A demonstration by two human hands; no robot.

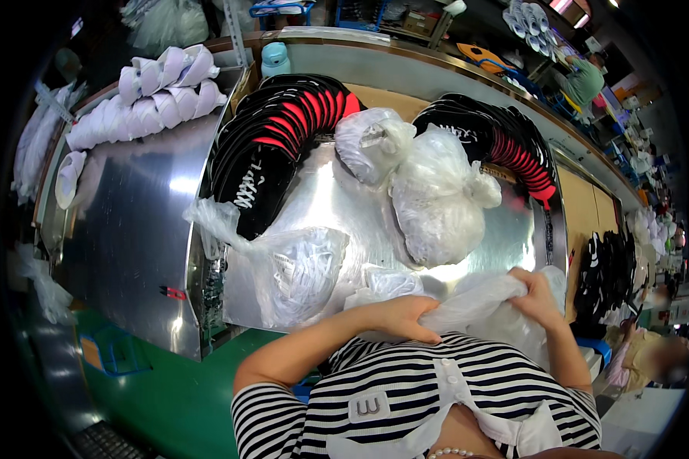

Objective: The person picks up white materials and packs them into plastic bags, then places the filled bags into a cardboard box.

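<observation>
A crumpled clear plastic bag stretches between my two hands at the table's front edge, close against my striped shirt. My right hand has its fingers closed round the bag's gathered part. At the bag's other end is my left hand, closed on the plastic, its thumb showing and its fingertips partly hidden. Just beyond my left hand lies a small clear packet of white pieces. To its left rests a knotted clear bag of white lace-like strips. Farther back stands a large, full, tied plastic bag.
Black shoe uppers with red linings stand in a curved row at back left; another such row is at back right. White shoe uppers line the left metal table. A light-blue container stands behind. Co-workers sit at right.
</observation>
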